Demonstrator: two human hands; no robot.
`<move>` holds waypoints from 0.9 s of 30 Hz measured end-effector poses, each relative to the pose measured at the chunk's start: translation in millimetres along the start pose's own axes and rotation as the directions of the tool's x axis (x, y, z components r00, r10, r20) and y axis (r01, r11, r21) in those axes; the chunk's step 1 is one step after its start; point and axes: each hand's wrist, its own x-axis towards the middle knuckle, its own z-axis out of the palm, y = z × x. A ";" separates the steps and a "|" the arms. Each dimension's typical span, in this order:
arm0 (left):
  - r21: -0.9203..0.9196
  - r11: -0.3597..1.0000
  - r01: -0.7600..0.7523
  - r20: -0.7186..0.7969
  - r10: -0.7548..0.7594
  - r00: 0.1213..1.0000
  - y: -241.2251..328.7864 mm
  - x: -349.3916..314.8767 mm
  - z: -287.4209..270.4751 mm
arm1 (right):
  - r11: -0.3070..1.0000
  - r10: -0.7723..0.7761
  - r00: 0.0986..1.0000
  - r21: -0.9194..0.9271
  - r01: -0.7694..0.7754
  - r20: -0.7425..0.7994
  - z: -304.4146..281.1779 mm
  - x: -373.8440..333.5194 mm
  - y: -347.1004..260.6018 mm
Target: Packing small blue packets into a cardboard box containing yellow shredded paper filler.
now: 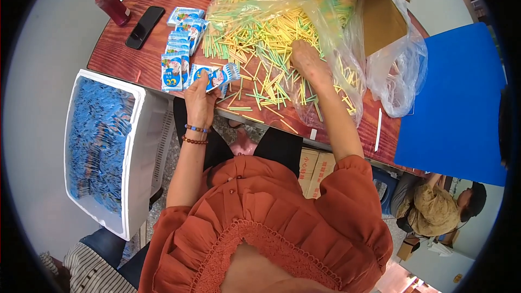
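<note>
My left hand is closed on a blue and white packet at the table's front edge, thumb on top. Just left of it, several similar packets lie in an overlapping row. My right hand reaches into a wide heap of thin, short yellow and green sticks. Its fingers curl down among the sticks, and their tips are hidden, so whatever they grip cannot be made out. A clear plastic bag spreads under and over part of the heap, with its mouth toward me.
A white foam box full of blue packets stands at the left. On the red-brown table lie a black phone and a red-capped jar. A cardboard box backs the heap. A blue panel rises right; other people sit nearby.
</note>
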 end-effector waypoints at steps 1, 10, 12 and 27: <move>-0.003 1.000 0.002 0.005 -0.002 1.000 -1.3 0.9 1.2 | 0.999 0.003 0.999 0.052 -0.005 0.036 10.4 4.8 15.8; -0.045 0.999 0.023 -0.005 -0.024 1.000 1.7 -1.9 1.9 | -0.040 0.224 0.921 0.947 -0.317 0.318 -12.6 -4.0 16.3; -0.066 0.996 0.055 0.000 -0.055 0.998 -0.4 -1.4 8.3 | -0.201 0.185 0.941 0.949 -0.245 0.282 -2.6 -3.5 22.3; -0.084 0.996 0.032 0.210 -0.013 0.978 -8.8 46.4 60.6 | -0.059 -0.504 0.756 0.856 -0.514 0.419 -11.3 -15.3 -25.5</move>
